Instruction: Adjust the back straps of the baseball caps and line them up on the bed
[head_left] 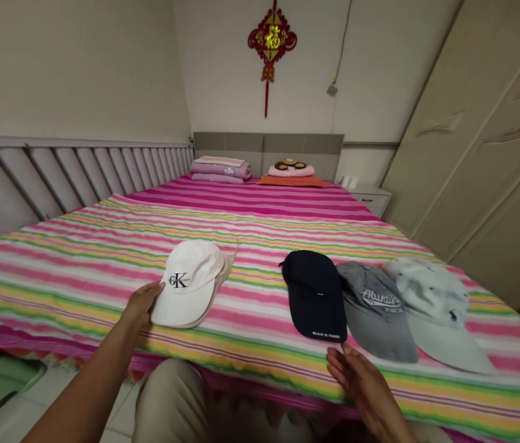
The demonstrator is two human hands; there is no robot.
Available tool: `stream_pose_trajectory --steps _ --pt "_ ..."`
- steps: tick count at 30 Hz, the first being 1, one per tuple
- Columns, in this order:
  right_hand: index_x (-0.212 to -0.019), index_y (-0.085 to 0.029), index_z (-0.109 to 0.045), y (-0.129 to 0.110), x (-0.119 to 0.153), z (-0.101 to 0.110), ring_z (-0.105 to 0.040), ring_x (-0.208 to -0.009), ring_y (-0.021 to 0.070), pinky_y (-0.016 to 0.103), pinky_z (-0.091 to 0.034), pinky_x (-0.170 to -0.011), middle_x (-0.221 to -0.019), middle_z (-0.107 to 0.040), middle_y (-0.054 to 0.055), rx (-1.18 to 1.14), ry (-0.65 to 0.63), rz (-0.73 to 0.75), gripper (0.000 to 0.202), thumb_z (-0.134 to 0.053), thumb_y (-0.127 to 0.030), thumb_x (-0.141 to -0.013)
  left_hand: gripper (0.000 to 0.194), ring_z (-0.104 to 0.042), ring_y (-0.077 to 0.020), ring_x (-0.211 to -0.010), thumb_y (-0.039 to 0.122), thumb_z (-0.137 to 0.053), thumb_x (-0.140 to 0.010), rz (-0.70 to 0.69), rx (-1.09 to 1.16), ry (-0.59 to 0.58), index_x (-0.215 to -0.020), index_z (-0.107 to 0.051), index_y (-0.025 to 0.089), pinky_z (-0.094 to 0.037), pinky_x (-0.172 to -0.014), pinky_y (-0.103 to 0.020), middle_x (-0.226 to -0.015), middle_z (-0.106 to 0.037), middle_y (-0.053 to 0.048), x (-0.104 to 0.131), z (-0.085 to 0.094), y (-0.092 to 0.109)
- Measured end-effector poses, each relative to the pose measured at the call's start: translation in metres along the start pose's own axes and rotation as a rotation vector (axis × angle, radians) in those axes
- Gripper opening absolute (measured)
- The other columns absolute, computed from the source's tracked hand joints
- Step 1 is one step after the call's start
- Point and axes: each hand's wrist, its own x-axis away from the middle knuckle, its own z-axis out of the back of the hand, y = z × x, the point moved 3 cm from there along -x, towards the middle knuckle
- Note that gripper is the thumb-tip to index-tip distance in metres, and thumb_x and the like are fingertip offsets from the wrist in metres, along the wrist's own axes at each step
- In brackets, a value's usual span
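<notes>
A white baseball cap (192, 266) with a black "CK" print lies on the striped bedspread at the left. The edge of what seems to be a second, pale cap (223, 271) shows beneath it. My left hand (142, 303) grips the white cap's left side, with some fingertips hidden there. To the right, a dark navy cap (314, 286) overlaps a grey cap (375, 307) with "Always" lettering. Beside the grey one is a pale, mottled cap (435, 301) with a small dark logo. Just below the navy cap's brim, my right hand (361, 375) hovers open and holds nothing.
The bed (158, 218) carries folded purple bedding (220, 171) and an orange pillow (290, 180) by the headboard (227, 143). A radiator (103, 175) runs along the left. A green stool (1, 387) stands at lower left, wardrobe doors (481, 141) at right.
</notes>
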Motion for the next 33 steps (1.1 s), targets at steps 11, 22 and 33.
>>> stream_pose_trajectory --steps 11,22,33 --pt "-0.061 -0.021 -0.056 -0.002 -0.037 -0.032 -0.063 -0.052 0.0116 0.024 -0.055 -0.057 -0.059 -0.067 -0.004 -0.212 -0.078 -0.058 0.018 -0.072 -0.011 -0.061 0.021 -0.057 -0.0175 -0.070 0.025 -0.067 -0.061 -0.182 -0.153 -0.508 -0.080 -0.062 0.019 -0.043 -0.068 -0.028 -0.071 -0.063 -0.003 0.128 -0.071 -0.062" --pt "-0.091 -0.022 -0.064 0.041 0.040 -0.027 -0.062 -0.079 0.0189 0.029 -0.047 -0.066 -0.088 -0.068 0.004 0.015 -0.460 -0.072 0.029 -0.071 -0.029 -0.064 0.022 -0.064 -0.0159 -0.078 0.035 -0.057 -0.074 0.541 0.612 -0.813 -0.084 -0.063 0.017 -0.044 -0.081 -0.029 -0.078 -0.070 -0.004 0.153 -0.147 -0.049" --pt "-0.107 -0.021 -0.060 -0.025 0.067 -0.059 -0.051 -0.101 0.0250 0.035 -0.031 -0.092 -0.109 -0.060 0.008 0.352 -0.800 -0.033 0.050 -0.060 -0.052 -0.067 0.026 -0.059 -0.0120 -0.050 0.021 -0.074 -0.050 0.477 0.460 -1.134 -0.074 -0.068 0.011 -0.045 -0.051 -0.020 -0.058 -0.066 -0.003 0.200 -0.146 -0.018"
